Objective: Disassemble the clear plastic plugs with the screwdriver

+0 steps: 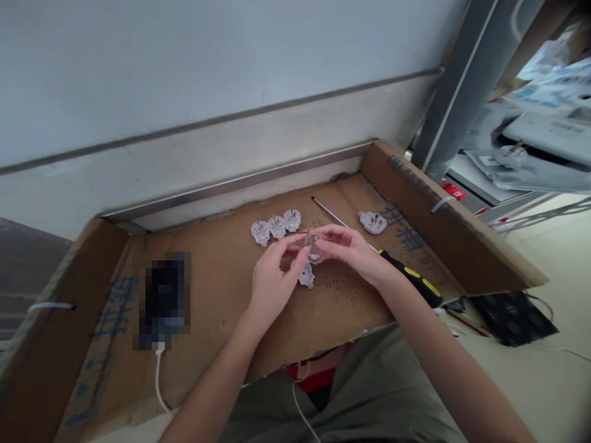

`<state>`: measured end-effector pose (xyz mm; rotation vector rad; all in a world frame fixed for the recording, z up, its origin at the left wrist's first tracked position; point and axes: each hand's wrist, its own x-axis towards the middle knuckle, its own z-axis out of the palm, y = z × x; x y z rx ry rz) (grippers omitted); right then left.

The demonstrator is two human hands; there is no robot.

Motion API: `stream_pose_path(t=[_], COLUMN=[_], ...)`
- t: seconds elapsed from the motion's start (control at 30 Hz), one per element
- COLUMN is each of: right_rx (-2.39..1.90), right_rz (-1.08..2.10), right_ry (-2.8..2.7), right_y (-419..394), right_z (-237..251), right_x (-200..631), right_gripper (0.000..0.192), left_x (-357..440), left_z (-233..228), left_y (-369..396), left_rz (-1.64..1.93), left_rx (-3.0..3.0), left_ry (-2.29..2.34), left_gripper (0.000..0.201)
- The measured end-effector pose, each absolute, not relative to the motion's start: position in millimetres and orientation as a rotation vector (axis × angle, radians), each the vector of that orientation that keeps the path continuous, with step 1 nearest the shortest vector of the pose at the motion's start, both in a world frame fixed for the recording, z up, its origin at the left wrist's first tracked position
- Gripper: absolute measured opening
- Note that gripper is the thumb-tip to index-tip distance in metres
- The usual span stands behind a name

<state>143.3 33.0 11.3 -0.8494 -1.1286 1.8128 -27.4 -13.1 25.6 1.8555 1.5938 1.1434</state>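
Clear plug part (313,247): held up between the fingertips of 2 hands, over the middle of the cardboard tray (212,295); brass-coloured spots visible; finer detail blurred.

Left hand (272,277): closed in a pinch on the clear plug part, from the side facing the left wall (60,332); thumb on the side toward the near edge.

Right hand (346,249): gripping the same part from the side facing the right wall (443,227); index finger along the far side, thumb nearer the near edge.

Part relative to grip: set in the gap between the 2 sets of fingertips, ahead of both palms; partly covered by fingers.

Lower plug piece (305,275): lying beside the left thumb, just on the near-edge side of the held part; narrow end toward the near edge; contact with the held part, cannot tell.

Row of 3 plugs (276,227): laid side by side between the left hand and the far edge; pins up.

Single plug (373,223): laid apart, near the right wall, toward the far right corner; pins up.

Screwdriver (413,278): laid slantwise, tip toward the far edge, black-and-yellow handle at the near right corner; shaft partly hidden behind the right hand.

Small bits (330,288): scattered near the hands; too small to identify.

Dark device (164,301): laid near the left wall; pixelated.

White cable (158,375): joined to the device's near end.
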Motion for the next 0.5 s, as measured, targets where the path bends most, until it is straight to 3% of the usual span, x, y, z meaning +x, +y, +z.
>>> stream_pose_path(t=[0.13,0.37,0.5], right_rx=[-0.952,-1.037,-1.037], right_rz=[1.654,1.534,1.531], right_ry=[-0.952,-0.863,-0.885], right_y=[41.4,45.7,45.1], right_z=[5.0,2.6,4.0], right_x=[146.0,146.3,143.4], right_gripper=[0.048,0.053,0.053], left_x=[-38.2,-44.3,-38.1], left_z=[24.8,30.7,42.3], left_y=[-8.2,3.8,16.1], left_rz=[1.191,0.455,0.396], left_rx=[1.922,2.241,2.3], left_ry=[1.804,1.957,1.981], left_gripper=[0.024,0.022,0.023])
